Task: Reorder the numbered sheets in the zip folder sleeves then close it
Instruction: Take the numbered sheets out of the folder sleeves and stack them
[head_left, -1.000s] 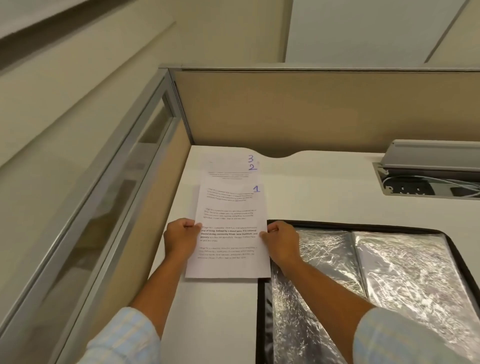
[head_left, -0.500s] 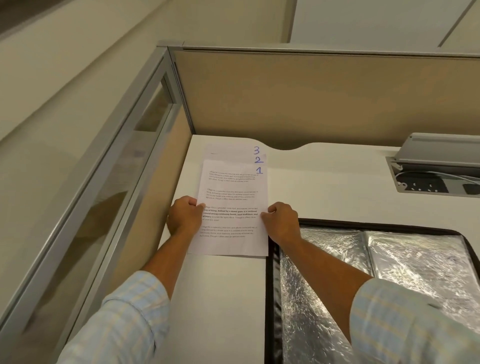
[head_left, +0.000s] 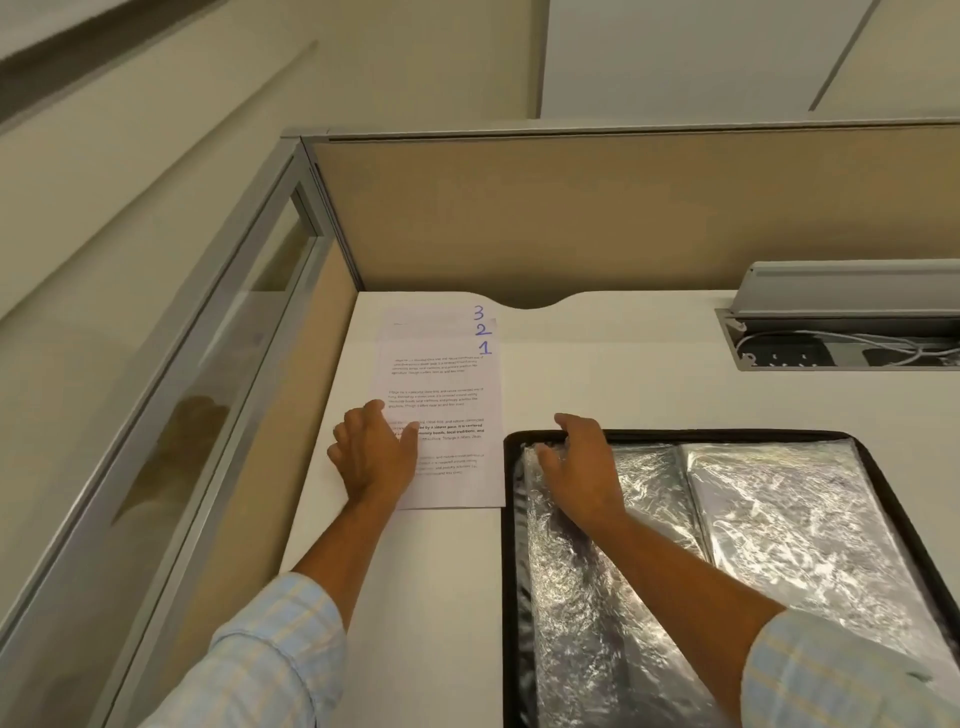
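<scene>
At centre left of the frame, on the white flat desk top (head_left: 623, 384), a staggered stack of three white numbered paper sheets (head_left: 441, 374) (1 on top, 2 and 3 showing behind it). Just right of it, an open black zip folder (head_left: 727, 434), crinkled clear plastic sleeves (head_left: 779, 509) inside. Left hand (head_left: 376, 457) on the stack's lower left; right hand (head_left: 576, 467) on the folder's upper left corner. At upper right, a grey metal cable tray (head_left: 831, 348) in the desk, before the tan fabric partition (head_left: 571, 208).

Soft even indoor light, glare on plastic sleeves (head_left: 769, 519), wide-angle edge bending
</scene>
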